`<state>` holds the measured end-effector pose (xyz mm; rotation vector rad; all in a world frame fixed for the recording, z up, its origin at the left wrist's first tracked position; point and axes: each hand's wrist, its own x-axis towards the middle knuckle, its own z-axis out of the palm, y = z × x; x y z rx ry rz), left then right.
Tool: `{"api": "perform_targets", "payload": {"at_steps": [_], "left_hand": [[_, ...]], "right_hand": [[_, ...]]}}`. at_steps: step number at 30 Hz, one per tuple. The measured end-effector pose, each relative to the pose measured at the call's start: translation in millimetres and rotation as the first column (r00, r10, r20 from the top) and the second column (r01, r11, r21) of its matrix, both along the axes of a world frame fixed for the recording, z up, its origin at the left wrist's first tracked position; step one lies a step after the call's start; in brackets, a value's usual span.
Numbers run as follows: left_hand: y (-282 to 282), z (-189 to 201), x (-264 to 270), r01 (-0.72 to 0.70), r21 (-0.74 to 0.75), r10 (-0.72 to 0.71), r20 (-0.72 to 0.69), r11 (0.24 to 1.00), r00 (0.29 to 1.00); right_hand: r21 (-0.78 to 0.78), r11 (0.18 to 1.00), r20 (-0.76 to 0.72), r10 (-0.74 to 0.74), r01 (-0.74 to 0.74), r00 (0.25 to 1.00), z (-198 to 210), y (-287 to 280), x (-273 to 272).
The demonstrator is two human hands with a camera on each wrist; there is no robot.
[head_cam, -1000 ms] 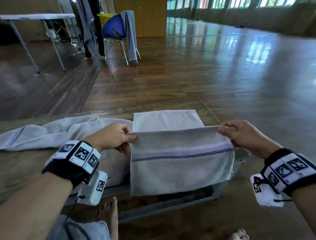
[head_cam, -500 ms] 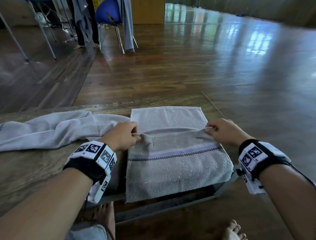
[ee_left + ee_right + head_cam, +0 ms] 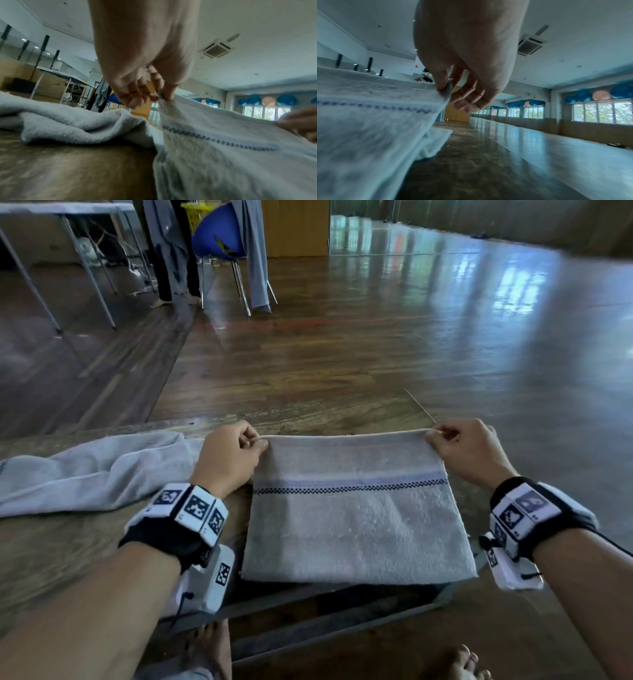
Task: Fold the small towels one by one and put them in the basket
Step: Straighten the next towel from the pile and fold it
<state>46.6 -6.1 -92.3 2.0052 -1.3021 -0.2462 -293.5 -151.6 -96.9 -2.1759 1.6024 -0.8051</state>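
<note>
A small grey towel (image 3: 356,529) with a blue band and a black checked stripe lies folded over itself on the low wooden table (image 3: 61,546). My left hand (image 3: 229,453) pinches its far left corner, also seen in the left wrist view as the left hand (image 3: 159,94) nipping the towel (image 3: 223,155). My right hand (image 3: 459,446) pinches the far right corner; the right wrist view shows the right hand (image 3: 447,86) holding the towel (image 3: 368,115) edge above a lower layer. No basket is visible.
A second crumpled pale towel (image 3: 89,470) lies on the table to the left. Beyond the table edge is a polished wooden floor (image 3: 411,344). A blue chair (image 3: 219,241) draped with cloth, a standing person and a folding table (image 3: 61,210) are at the back left. Bare feet show below.
Both hands carried the towel's near edge away from me, up and over to the far edge, folding it in half. The far half is now covered.
</note>
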Motion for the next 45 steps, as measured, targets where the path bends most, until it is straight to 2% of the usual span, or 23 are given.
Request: {"api": "perform_targets", "payload": {"at_steps": [3,4,6,7,9,13,17,21,26,32,38,41,45], "left_hand": [[-4.9,-12.0,-2.9,-0.021,0.020,0.020,0.050,1.000,0.999],[-5.9,-13.5,-2.9,-0.022,0.037,0.020,0.048,0.999,0.999],[-8.3,-13.3,-2.5,-0.026,0.060,0.024,0.045,0.998,0.999],[-9.4,-11.7,-3.2,-0.021,0.065,0.018,0.048,0.998,0.999],[-10.2,-7.3,-8.4,0.026,0.050,-0.030,0.066,0.998,0.997],[-8.7,3.2,-31.3,0.247,0.003,-0.247,0.078,0.969,0.966],[-4.7,11.9,-67.9,0.472,-0.053,-0.468,0.067,0.880,0.881],[-0.9,10.7,-102.6,0.613,-0.153,-0.610,0.074,0.775,0.789],[-1.4,10.5,-114.7,0.612,-0.214,-0.606,0.104,0.761,0.789],[-2.4,10.9,-116.9,0.621,-0.196,-0.601,0.157,0.758,0.783],[-5.3,24.2,-117.4,0.601,-0.138,-0.607,0.000,0.787,0.795],[-11.6,27.4,-118.7,0.569,-0.152,-0.584,-0.078,0.808,0.808],[-18.1,27.9,-121.3,0.536,-0.203,-0.564,-0.124,0.820,0.816]], "right_hand": [[0.055,0.998,-0.062,0.033,-0.030,0.998,-6.6,-8.4,23.2],[0.109,0.993,-0.140,0.067,-0.052,0.988,-10.8,-9.6,30.3],[0.257,0.963,-0.346,0.172,-0.083,0.922,-24.2,-12.1,39.4],[0.303,0.951,-0.405,0.191,-0.066,0.894,-29.0,-13.1,42.1],[0.301,0.953,-0.436,0.179,-0.044,0.882,-31.1,-13.5,44.8],[0.242,0.964,-0.284,0.175,-0.106,0.943,-11.1,0.7,46.3],[0.055,0.976,-0.018,0.212,-0.211,0.977,15.3,38.9,50.2],[0.103,0.948,0.312,0.257,-0.301,0.915,30.7,81.4,60.9],[0.154,0.933,0.498,0.212,-0.326,0.841,33.6,114.0,54.9],[0.124,0.947,0.533,0.189,-0.298,0.825,29.0,118.5,57.2],[-0.005,0.996,0.371,0.086,-0.091,0.925,26.7,92.7,49.1],[0.005,1.000,0.379,0.020,-0.024,0.925,21.0,87.6,46.8],[0.001,0.997,0.417,0.064,-0.071,0.907,20.2,86.0,47.2]]}}
